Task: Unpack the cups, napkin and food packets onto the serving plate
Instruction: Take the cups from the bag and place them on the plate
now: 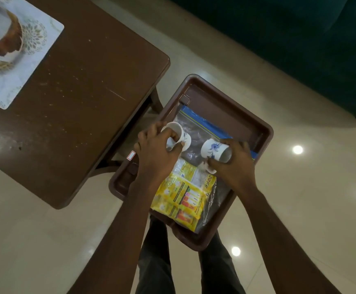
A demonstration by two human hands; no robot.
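The left hand [156,149] is wrapped around a white cup with blue flowers [178,136], tipped on its side over the brown tray [264,132]. Just right of that grip, the right hand [232,164] clasps a second flowered cup [215,150], also tipped. Beneath both grips lies a clear zip bag [196,128], and nearer the person the yellow food packets [183,198], all in the tray.

Parts of the scene we cannot fully see from the head camera.

Our left hand [156,149] covers much of one cup [178,135]; our right hand [231,164] hides the other cup's [214,150] far side. Print on the yellow packets [183,198] is too small to read. The placemat [13,49] and table [77,92] run off the left edge.
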